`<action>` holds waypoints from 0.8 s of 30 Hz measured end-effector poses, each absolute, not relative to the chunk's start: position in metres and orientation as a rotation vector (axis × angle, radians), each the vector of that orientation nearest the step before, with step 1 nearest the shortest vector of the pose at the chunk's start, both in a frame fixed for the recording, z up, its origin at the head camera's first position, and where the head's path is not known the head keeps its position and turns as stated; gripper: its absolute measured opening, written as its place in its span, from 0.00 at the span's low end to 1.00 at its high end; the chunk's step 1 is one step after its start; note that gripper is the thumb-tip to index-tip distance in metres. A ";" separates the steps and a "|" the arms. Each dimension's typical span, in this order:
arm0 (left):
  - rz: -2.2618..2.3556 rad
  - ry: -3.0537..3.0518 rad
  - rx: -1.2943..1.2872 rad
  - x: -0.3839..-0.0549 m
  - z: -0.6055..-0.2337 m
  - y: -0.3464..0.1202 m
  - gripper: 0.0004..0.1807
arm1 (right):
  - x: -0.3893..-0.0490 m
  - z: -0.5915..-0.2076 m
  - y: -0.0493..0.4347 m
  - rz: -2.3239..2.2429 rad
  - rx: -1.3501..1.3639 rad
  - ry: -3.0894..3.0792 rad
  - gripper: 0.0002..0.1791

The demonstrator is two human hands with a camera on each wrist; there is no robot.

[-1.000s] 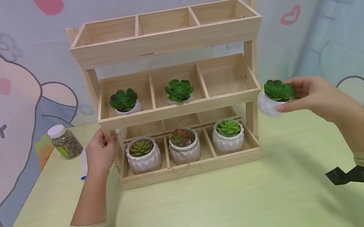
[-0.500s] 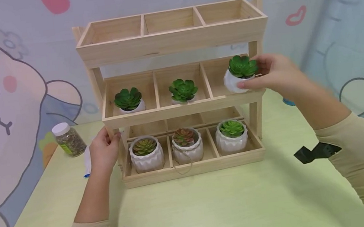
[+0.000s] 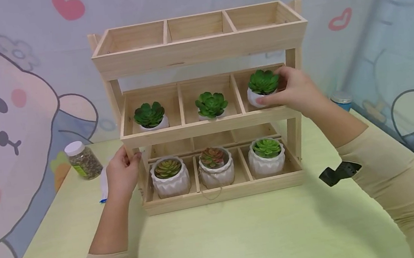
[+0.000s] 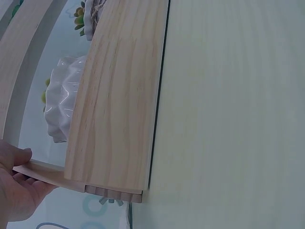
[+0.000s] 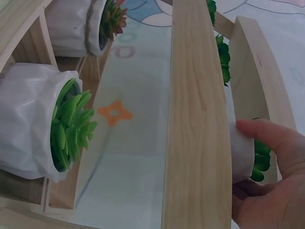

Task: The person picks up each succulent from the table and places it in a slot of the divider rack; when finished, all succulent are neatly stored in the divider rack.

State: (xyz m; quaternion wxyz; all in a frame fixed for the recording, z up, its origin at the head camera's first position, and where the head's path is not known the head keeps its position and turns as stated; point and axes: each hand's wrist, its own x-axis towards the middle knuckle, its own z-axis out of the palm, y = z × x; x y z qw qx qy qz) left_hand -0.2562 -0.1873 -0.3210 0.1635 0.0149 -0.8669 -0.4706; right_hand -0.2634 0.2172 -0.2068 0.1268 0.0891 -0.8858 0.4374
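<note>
My right hand (image 3: 294, 89) grips a small white pot holding a green succulent (image 3: 263, 82), inside the right compartment of the middle tier. In the right wrist view the thumb presses the side of that white pot (image 5: 242, 155), partly hidden by the tier's front board. My left hand (image 3: 123, 172) pinches the left upright of the wooden three-tier shelf (image 3: 206, 125), below the middle tier. Two more green succulents in white pots, one at left (image 3: 149, 115) and one in the centre (image 3: 212, 104), occupy the other middle compartments.
Three ribbed white pots with succulents, left (image 3: 170, 178), centre (image 3: 217, 168) and right (image 3: 268, 158), stand in the bottom tier. A jar of dark granules (image 3: 84, 160) is left of the shelf. A blue container with a light lid (image 3: 341, 98) stands behind the right forearm.
My right hand has carried the potted succulent leftward from outside the shelf into the right middle compartment. The left hand keeps its hold on the upright; the head view has shifted slightly.
</note>
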 end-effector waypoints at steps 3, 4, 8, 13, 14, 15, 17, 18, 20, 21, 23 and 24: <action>-1.345 -2.473 0.045 -0.257 -0.322 -0.188 0.20 | -0.265 -0.209 0.217 1.205 0.237 -2.649 0.38; -1.344 -2.473 0.045 -0.257 -0.323 -0.188 0.19 | -0.266 -0.209 0.217 1.193 0.234 -2.670 0.39; -1.346 -2.474 0.050 -0.257 -0.325 -0.188 0.20 | -0.268 -0.211 0.216 1.178 0.255 -2.714 0.38; -1.341 -2.475 0.056 -0.256 -0.325 -0.188 0.20 | -0.269 -0.211 0.217 1.106 0.285 -2.747 0.35; -1.339 -2.475 0.056 -0.257 -0.325 -0.188 0.20 | -0.270 -0.211 0.217 1.092 0.286 -2.756 0.35; -1.336 -2.477 0.056 -0.256 -0.325 -0.188 0.19 | -0.270 -0.211 0.218 1.077 0.283 -2.765 0.36; -1.336 -2.478 0.054 -0.257 -0.325 -0.188 0.19 | -0.272 -0.211 0.218 1.058 0.278 -2.780 0.37; -1.338 -2.477 0.052 -0.257 -0.324 -0.188 0.19 | -0.272 -0.211 0.218 1.054 0.276 -2.787 0.37; -1.334 -2.475 0.046 -0.257 -0.324 -0.188 0.19 | -0.273 -0.211 0.219 1.043 0.277 -2.795 0.37; -1.334 -2.474 0.044 -0.257 -0.324 -0.188 0.19 | -0.273 -0.210 0.218 1.035 0.278 -2.800 0.38; -1.331 -2.472 0.037 -0.257 -0.323 -0.188 0.18 | -0.272 -0.209 0.218 1.026 0.280 -2.808 0.37; -1.332 -2.470 0.035 -0.257 -0.323 -0.188 0.18 | -0.272 -0.209 0.219 1.025 0.280 -2.812 0.37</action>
